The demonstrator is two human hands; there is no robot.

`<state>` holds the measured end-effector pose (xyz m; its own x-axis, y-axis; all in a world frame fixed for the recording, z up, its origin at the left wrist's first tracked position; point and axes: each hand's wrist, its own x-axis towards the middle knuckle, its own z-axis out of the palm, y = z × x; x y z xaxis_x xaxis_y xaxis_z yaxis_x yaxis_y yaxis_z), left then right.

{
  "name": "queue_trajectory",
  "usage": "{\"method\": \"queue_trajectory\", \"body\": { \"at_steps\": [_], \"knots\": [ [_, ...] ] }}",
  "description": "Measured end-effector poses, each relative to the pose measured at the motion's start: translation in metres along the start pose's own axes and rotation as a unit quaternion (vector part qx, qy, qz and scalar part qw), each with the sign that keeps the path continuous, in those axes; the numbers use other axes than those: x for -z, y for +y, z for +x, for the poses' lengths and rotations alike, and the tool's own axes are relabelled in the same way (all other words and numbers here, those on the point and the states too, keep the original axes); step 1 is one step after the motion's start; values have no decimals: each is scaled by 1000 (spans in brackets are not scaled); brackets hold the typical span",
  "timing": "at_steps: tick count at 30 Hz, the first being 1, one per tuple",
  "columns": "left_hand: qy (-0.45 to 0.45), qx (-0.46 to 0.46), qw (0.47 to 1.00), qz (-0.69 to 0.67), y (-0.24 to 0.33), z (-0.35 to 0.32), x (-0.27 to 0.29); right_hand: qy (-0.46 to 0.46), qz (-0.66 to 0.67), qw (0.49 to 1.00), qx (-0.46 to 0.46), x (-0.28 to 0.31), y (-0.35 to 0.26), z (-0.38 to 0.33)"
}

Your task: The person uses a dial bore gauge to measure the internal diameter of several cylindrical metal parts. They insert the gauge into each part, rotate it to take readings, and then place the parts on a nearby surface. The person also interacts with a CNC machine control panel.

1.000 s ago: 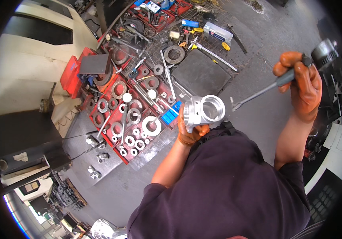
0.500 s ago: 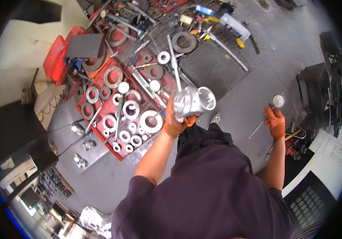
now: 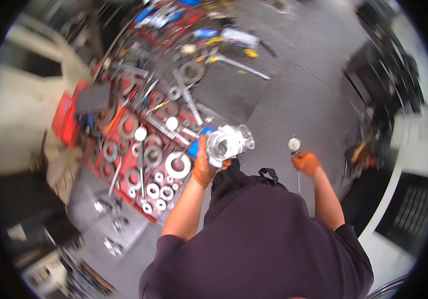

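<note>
An orange glove covers my left hand [image 3: 205, 169], which grips a shiny, hollow metal part [image 3: 224, 144] with a round bore and a flared ring end. This part is held in the air beside the red trays. My right hand [image 3: 306, 163], gloved the same way, is closed around a dial bore gauge [image 3: 294, 145]. Its round white dial stands above the fist and its thin rod hangs below. The two hands are well apart. Motion blur softens the details of both pieces.
Red trays [image 3: 146, 215] to the left carry metal rings, rods and other dial gauges [image 3: 141, 133]. A dark flat plate [image 3: 231, 92] lies beyond them. Several shiny metal parts [image 3: 113, 246] sit on a grey surface at lower left. Dark equipment [image 3: 378, 74] stands at right.
My right hand has brought the gauge leftward, nearer my body's middle, and its rod now hangs straighter down. My left hand still holds the metal part. The whole view has shifted.
</note>
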<state>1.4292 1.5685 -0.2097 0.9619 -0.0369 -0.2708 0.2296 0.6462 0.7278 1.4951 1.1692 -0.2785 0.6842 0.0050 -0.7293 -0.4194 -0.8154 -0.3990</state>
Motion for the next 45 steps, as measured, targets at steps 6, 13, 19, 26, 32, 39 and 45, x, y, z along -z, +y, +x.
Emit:
{"method": "queue_trajectory", "body": {
  "at_steps": [6,13,19,26,32,39,45],
  "knots": [
    [-125,-130,902,392,-43,1,-65,45,232,962,-135,-138,257,-162],
    [-368,-145,847,356,-163,-99,-262,186,466,798,-334,-538,507,-405],
    [-575,-92,749,316,-315,-236,-380,272,525,716,-373,-898,412,-528],
    [-701,152,647,259,-557,-346,-435,204,792,256,-515,-754,287,-454],
    [-698,165,497,489,-680,-429,-430,182,825,210,-492,-697,323,-483],
    [-736,18,377,562,-776,-572,-448,169,697,516,-469,-804,419,-481],
    [-818,-57,198,537,-893,-753,-476,209,729,395,-518,-813,507,-569]
  ]
}}
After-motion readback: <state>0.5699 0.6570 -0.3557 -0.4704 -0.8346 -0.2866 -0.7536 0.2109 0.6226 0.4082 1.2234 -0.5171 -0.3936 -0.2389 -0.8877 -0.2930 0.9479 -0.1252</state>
